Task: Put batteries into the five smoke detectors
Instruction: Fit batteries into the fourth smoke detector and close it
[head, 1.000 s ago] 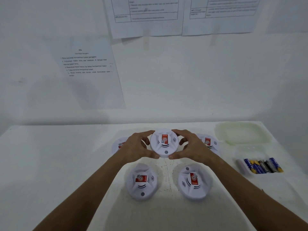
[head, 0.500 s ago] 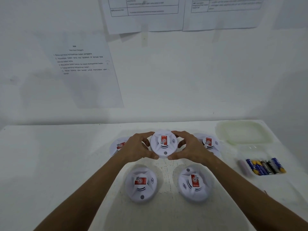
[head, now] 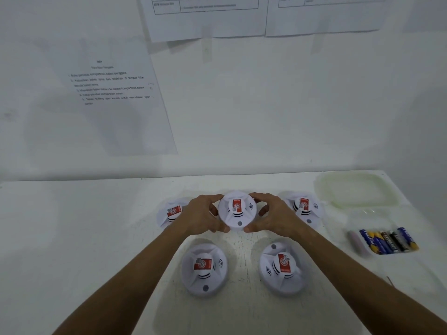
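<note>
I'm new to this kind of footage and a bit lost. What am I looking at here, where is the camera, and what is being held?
There is no machine: a person wears a camera on the head, looking forward and down at their own bare arms. The left hand and right hand grip the middle smoke detector by its rim. Four other smoke detectors sit around it on the white table, faces up. On the right lie batteries in a clear tray, behind them a pale lid. Printed sheets hang on the wall.
</note>
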`<state>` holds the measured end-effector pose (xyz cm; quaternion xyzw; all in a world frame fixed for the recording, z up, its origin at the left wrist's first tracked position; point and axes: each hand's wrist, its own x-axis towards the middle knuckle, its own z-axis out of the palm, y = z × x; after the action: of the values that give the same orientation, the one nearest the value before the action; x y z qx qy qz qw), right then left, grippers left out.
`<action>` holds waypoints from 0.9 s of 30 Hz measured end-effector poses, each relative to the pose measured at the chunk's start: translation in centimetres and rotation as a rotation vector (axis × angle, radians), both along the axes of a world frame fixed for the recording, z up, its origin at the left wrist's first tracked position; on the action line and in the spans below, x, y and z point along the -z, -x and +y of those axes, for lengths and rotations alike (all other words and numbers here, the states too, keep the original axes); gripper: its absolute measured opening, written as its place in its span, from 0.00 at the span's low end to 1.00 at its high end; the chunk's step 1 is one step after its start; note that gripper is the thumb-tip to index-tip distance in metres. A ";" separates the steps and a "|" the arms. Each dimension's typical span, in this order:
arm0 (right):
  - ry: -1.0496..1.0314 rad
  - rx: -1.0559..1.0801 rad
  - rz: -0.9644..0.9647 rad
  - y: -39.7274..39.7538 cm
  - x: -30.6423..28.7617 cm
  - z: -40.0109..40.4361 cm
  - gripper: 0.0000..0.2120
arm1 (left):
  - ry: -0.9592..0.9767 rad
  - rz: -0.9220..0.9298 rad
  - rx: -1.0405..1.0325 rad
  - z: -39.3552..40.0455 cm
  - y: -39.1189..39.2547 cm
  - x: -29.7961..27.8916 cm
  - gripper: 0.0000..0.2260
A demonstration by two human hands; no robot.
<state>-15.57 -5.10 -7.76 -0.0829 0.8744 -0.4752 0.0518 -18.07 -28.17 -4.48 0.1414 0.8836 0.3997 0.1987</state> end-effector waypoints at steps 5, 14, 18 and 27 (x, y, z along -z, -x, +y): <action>-0.027 -0.010 0.009 0.3 0.6 0.1 0.31 | 0.012 -0.038 0.000 0.1 0.5 0.3 0.35; -0.036 -0.010 -0.034 0.0 0.4 -0.1 0.28 | 0.068 -0.059 -0.019 0.4 0.3 0.5 0.35; -0.045 -0.022 -0.025 -0.7 -0.1 0.0 0.26 | 0.128 -0.056 -0.042 0.5 -0.6 -0.2 0.38; -0.075 0.105 0.022 -4.3 -4.6 4.6 0.39 | 0.186 0.145 -0.008 4.3 -3.1 -5.6 0.36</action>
<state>-11.23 -0.54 -3.19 -0.0401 0.8953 -0.4432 0.0205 -15.02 -23.83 1.13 0.1475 0.9295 0.3053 0.1452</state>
